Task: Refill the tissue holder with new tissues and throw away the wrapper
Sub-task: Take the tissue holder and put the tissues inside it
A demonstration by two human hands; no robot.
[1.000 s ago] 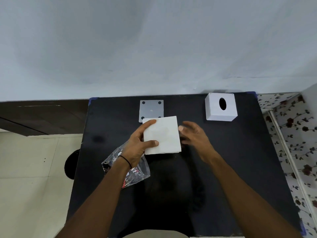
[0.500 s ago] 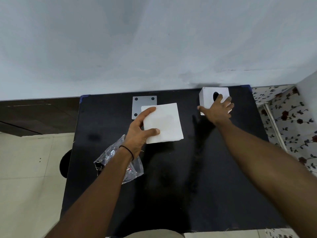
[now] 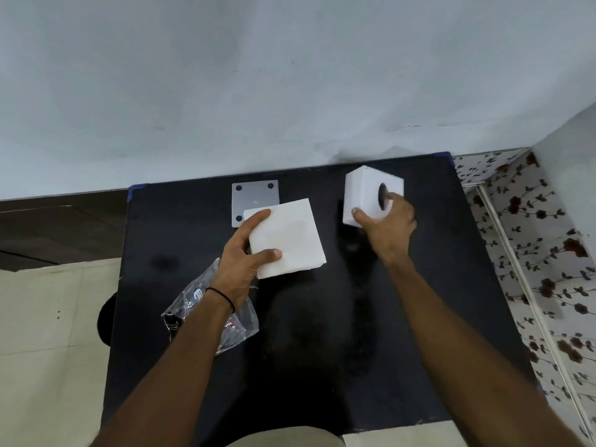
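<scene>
Now left hand [image 3: 240,262] pinches square white tissue stack [image 3: 287,240] at table centre; right hand [image 3: 388,225] grips tilted white cube tissue holder [image 3: 367,191] at 1 o'clock; crumpled clear plastic wrapper [image 3: 190,309] lies at 8 o'clock on black table [image 3: 322,350].

The tissue stack [image 3: 287,240] covers the near right corner of a grey base plate [image 3: 254,200]. The left forearm overlaps part of the crumpled clear wrapper [image 3: 238,327], whose print is too small to read. The right hand [image 3: 387,227] hides the near lower edge of the white tissue holder [image 3: 364,191].
</scene>
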